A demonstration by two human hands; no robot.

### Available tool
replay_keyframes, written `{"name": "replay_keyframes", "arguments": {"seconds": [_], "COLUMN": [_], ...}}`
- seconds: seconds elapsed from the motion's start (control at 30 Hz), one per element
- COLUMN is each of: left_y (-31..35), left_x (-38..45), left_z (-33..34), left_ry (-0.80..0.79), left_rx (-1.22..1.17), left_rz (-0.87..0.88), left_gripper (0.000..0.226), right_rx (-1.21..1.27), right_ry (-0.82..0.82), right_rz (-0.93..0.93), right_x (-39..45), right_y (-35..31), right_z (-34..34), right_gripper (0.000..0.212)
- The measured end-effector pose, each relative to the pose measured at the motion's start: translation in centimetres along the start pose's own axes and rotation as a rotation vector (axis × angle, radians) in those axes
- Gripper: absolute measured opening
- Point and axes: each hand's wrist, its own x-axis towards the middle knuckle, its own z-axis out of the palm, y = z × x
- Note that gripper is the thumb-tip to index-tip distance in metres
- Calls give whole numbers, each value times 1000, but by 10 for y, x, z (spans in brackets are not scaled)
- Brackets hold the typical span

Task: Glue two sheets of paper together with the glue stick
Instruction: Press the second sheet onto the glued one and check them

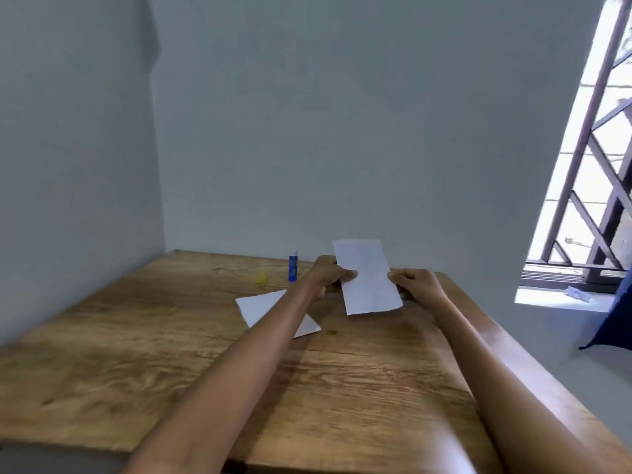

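A white sheet of paper (367,277) is held upright above the far part of the wooden table (136,354). My left hand (328,273) pinches its left edge and my right hand (415,283) pinches its right edge. A second white sheet (263,307) lies flat on the table, partly hidden under my left forearm. The blue glue stick (293,265) stands upright near the table's far edge, left of my left hand, with its cap off. A small yellow cap (261,277) lies on the table to its left.
Grey walls close the table in at the left and the back. A barred window (595,165) with a white sill is at the right, and blue cloth (612,319) hangs below it.
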Motion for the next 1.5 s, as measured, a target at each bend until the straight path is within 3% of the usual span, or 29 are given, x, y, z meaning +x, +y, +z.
{"name": "replay_keyframes", "arguments": {"seconds": [0.13, 0.2, 0.3, 0.37, 0.43, 0.53, 0.67, 0.83, 1.0, 1.17, 1.33, 1.4, 1.5], "left_y": [4, 4, -5, -15, -26, -36, -37, -37, -45, -43, -45, -47, -33], "left_x": [-32, -45, -59, -67, -68, -63, -49, -39, -38, -36, -32, -27, -28], "left_z": [-61, -100, -152, -169, -172, -164, -162, -165, -167, -162, -156, -158, -161], "left_ry": [-10, 146, 308, 292, 219, 207, 197, 166, 348, 444, 548, 630, 655], "left_rx": [102, 276, 672, 842, 1021, 1130, 975, 871, 862, 930, 931, 784, 303], "left_rz": [38, 49, 14, -70, -138, -116, -145, -160, -90, -54, -6, 109, 369], "left_gripper": [24, 17, 21, 26, 42, 43, 43, 25, 35, 25, 16, 18, 26], "right_rx": [75, 148, 297, 347, 308, 257, 231, 220, 227, 198, 415, 304, 184], "right_ry": [-42, -98, -216, -302, -360, -376, -410, -391, -405, -425, -336, -234, -154], "right_rz": [55, 116, 228, 296, 339, 355, 335, 301, 291, 259, 255, 165, -50], "right_x": [-11, -14, -15, -16, -16, -15, -11, -6, -3, -6, -6, -5, -5], "right_y": [-24, -32, -39, -42, -41, -43, -41, -36, -35, -36, -31, -33, -46], "right_z": [39, 57, 80, 98, 115, 129, 131, 134, 135, 134, 131, 133, 136], "right_gripper": [29, 31, 13, 3, 7, 10, 12, 13, 13, 9, 15, 17, 18]}}
